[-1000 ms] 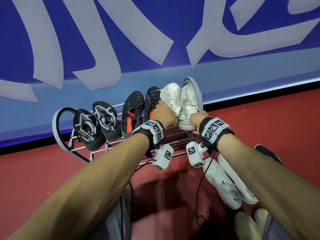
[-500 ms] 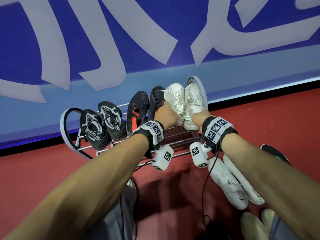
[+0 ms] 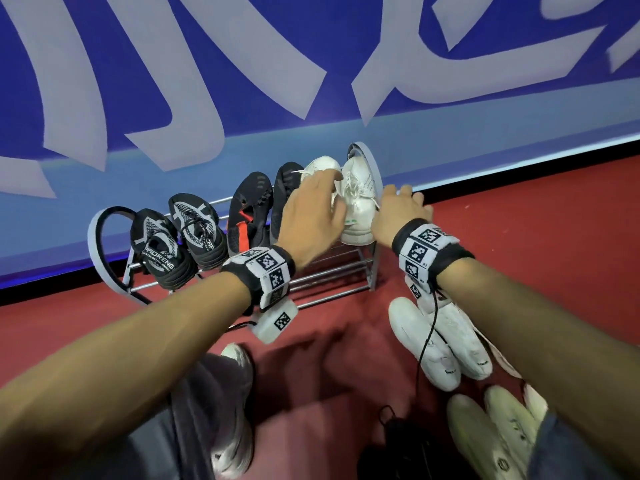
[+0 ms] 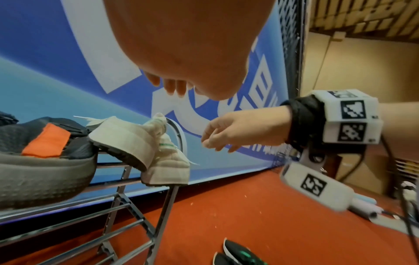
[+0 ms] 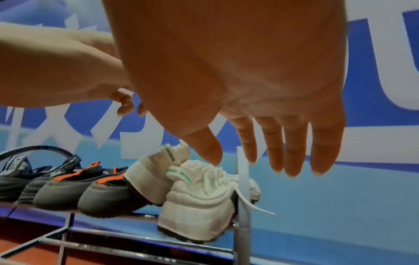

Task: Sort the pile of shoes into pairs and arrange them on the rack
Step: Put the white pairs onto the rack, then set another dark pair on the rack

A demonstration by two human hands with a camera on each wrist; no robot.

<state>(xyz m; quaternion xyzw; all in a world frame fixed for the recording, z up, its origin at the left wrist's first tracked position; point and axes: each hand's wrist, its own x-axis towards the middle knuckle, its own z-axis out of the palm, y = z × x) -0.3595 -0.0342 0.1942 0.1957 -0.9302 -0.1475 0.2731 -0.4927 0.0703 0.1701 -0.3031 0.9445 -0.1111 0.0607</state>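
Note:
A metal shoe rack (image 3: 329,275) stands against the blue wall. Its top shelf holds a black-and-white patterned pair (image 3: 180,233), a black pair with orange tabs (image 3: 256,209) and, at the right end, a white pair with green marks (image 3: 358,206) (image 5: 195,200) (image 4: 140,143). My left hand (image 3: 311,209) hovers over the left white shoe, fingers relaxed, holding nothing. My right hand (image 3: 401,209) (image 5: 260,143) is open just right of the white pair, above the rack's end frame, fingers spread and empty.
On the red floor right of the rack lie a white pair (image 3: 440,337), a cream pair (image 3: 495,434) and a black shoe with green (image 4: 238,252). A black cable (image 3: 426,341) hangs from my right wrist. My own white shoe (image 3: 232,410) is below left.
Both hands have let go of the white pair's heels and lifted, fingers now spread. The white pair stays on the top shelf. The view has shifted slightly.

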